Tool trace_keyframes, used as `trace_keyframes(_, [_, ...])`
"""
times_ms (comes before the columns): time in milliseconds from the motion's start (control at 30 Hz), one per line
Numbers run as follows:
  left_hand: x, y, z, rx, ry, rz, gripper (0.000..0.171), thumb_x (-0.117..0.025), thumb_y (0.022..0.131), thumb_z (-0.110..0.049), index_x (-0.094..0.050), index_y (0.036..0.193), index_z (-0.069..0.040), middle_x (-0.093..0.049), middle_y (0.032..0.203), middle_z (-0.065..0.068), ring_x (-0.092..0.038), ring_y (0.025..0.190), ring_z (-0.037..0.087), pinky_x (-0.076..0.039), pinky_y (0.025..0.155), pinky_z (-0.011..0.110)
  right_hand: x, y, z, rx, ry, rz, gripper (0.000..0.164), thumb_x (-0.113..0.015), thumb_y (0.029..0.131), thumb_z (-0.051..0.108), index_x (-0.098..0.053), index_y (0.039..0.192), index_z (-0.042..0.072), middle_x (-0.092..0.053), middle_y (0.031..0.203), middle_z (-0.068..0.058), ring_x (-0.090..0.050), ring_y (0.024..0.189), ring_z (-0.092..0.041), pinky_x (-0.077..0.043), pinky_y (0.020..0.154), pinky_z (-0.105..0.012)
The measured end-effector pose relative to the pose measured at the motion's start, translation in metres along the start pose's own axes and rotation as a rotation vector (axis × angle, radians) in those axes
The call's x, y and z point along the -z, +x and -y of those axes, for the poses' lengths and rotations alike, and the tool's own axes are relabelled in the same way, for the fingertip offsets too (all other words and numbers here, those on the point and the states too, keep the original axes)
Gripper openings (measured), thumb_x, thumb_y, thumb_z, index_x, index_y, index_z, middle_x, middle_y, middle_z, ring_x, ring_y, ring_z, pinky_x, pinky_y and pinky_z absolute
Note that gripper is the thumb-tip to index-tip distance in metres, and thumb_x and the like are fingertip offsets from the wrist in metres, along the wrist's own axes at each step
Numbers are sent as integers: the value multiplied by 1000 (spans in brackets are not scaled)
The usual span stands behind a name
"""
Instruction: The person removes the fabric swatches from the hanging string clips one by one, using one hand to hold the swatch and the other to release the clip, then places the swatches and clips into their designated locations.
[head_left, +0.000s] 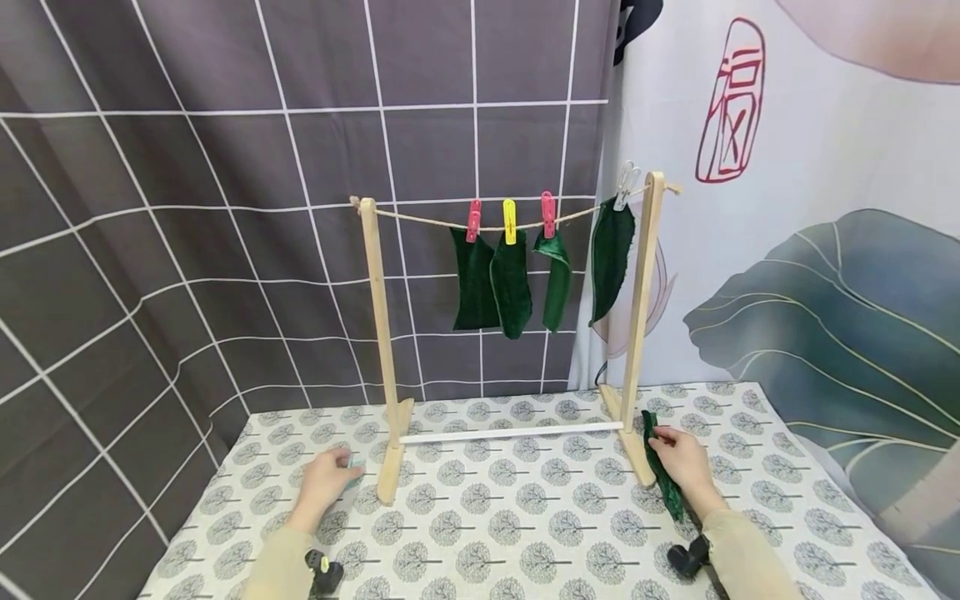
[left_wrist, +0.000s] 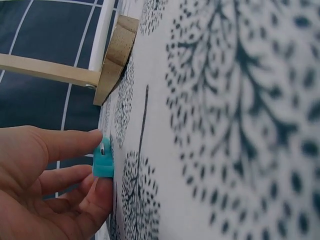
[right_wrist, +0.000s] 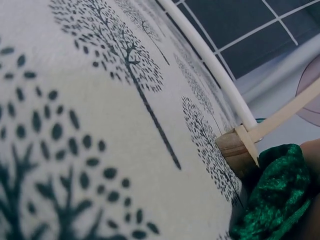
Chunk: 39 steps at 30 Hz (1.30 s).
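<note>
My left hand (head_left: 322, 483) is at the table beside the rack's left foot. Its thumb and fingertips pinch a small teal clothespin (left_wrist: 103, 164), which sits close to the tablecloth in the left wrist view. Over by the rack's right foot, my right hand (head_left: 684, 468) grips the upper part of a long, narrow piece of dark green velvet cloth (head_left: 667, 487). The lower end of that cloth trails toward my wrist. In the right wrist view the crumpled velvet (right_wrist: 280, 192) fills the lower right corner, and most of the hand is outside the picture.
Between the hands stands a wooden drying rack (head_left: 381, 317) with a string (head_left: 423, 220) and a white bottom bar (head_left: 510, 433). Several green cloths hang from it, held by red pegs (head_left: 548, 215), a yellow peg (head_left: 510, 222) and a white peg (head_left: 627, 185). Curtains (head_left: 225, 167) close off the back.
</note>
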<state>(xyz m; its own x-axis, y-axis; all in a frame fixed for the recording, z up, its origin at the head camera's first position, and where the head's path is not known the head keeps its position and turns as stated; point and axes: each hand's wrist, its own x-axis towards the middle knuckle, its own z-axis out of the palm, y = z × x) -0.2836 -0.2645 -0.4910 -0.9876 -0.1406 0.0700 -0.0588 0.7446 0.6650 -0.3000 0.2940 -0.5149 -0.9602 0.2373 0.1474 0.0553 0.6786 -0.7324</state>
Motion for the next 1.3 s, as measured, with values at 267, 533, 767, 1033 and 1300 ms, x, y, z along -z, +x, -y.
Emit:
trace_keyframes(267, [-3, 0, -2, 14, -13, -7, 46, -67, 92, -11, -56, 126, 17, -62, 118, 36, -62, 109, 48, -54, 91, 53, 2, 0, 3, -18, -5, 12, 39, -55, 100, 11, -57, 130, -15, -62, 118, -34, -61, 106, -47, -50, 89, -56])
trace_keyframes(533, [-3, -2, -7, -6, -7, -18, 46, -68, 92, -12, -56, 125, 18, -60, 121, 37, -60, 113, 50, -52, 93, 55, 1, 1, 0, -32, -4, -1, 39, -58, 99, 12, -59, 129, -13, -64, 116, -33, -62, 105, -47, -50, 89, -57])
trace_keyframes(767, [-3, -3, -5, -28, -1, -32, 47, -69, 91, -12, -57, 125, 17, -60, 121, 37, -60, 113, 50, -53, 93, 55, 4, 0, 0, -2, -11, 18, 39, -58, 100, 14, -59, 128, -13, -66, 113, -32, -63, 102, -46, -50, 88, -57])
trace_keyframes(1033, [-3, -3, 5, -7, -54, -24, 52, -68, 92, -15, -53, 130, 17, -59, 123, 37, -59, 115, 50, -52, 94, 55, 15, -4, 0, 17, 4, 75, 44, -58, 100, 19, -56, 131, -14, -66, 117, -31, -60, 109, -49, -47, 94, -60])
trace_keyframes(1300, [8, -4, 7, 20, -89, -31, 50, -65, 95, -18, -54, 135, 10, -59, 125, 32, -61, 109, 45, -52, 91, 56, 27, -7, -5, 54, -45, 62, 45, -56, 102, 19, -55, 131, -15, -65, 117, -32, -63, 106, -48, -50, 91, -59])
